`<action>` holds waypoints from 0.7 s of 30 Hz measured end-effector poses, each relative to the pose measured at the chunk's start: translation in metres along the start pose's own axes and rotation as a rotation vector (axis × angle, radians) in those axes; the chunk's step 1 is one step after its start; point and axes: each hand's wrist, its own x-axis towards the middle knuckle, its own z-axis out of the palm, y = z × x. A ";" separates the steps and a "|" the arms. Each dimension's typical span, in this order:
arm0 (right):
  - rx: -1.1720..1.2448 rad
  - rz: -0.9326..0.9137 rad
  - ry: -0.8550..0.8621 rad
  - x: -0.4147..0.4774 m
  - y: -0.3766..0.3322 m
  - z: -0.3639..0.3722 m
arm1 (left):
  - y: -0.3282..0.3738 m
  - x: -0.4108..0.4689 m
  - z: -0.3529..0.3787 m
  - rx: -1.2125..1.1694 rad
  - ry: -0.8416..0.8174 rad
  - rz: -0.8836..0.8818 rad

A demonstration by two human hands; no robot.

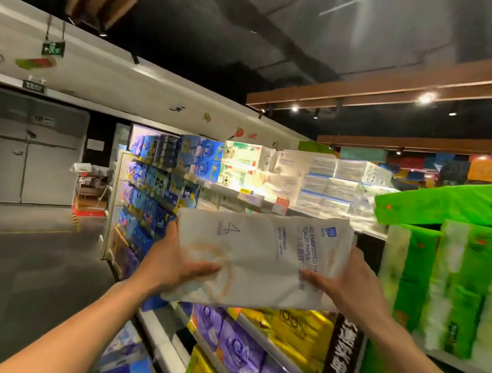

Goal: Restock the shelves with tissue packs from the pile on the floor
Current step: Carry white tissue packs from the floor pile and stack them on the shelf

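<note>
Both my left hand (184, 265) and right hand (342, 279) clamp the white plastic-wrapped toilet-paper pack (263, 244); fingertips behind it are hidden.

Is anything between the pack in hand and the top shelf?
Nothing visible in between. The left hand and right hand hold the pack in front of the shelf. On it, stacked packs already sit; the spot directly behind the pack is hidden.
</note>
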 end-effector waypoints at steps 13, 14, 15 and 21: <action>-0.108 -0.007 0.160 0.337 0.032 0.208 | -0.123 0.416 0.056 -0.057 0.055 0.249; -0.106 0.011 0.187 0.356 0.033 0.221 | -0.130 0.449 0.060 -0.058 0.042 0.276; -0.105 0.033 0.210 0.375 0.032 0.232 | -0.134 0.482 0.063 -0.059 0.031 0.305; -0.143 0.037 0.359 0.494 0.030 0.271 | -0.128 0.670 0.091 -0.211 -0.044 0.469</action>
